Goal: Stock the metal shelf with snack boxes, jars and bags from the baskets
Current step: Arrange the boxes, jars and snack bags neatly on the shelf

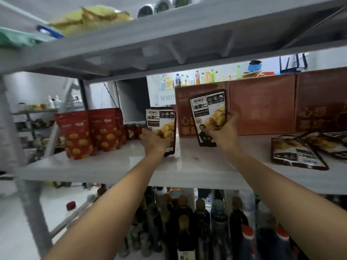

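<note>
Both my arms reach onto the middle board of the grey metal shelf (112,169). My left hand (152,140) grips a black-and-white chestnut bag (161,122) that stands upright on the board. My right hand (223,132) holds a second, identical chestnut bag (208,113) a little above the board, tilted slightly, in front of the brown cartons (262,104). Several more such bags (298,152) lie flat at the right end of the board.
Red snack bags (90,130) and small red jars (135,130) stand at the left of the board. Yellow and green bags (88,17) and cans (161,5) sit on the shelf above. Dark sauce bottles (197,226) fill the level below.
</note>
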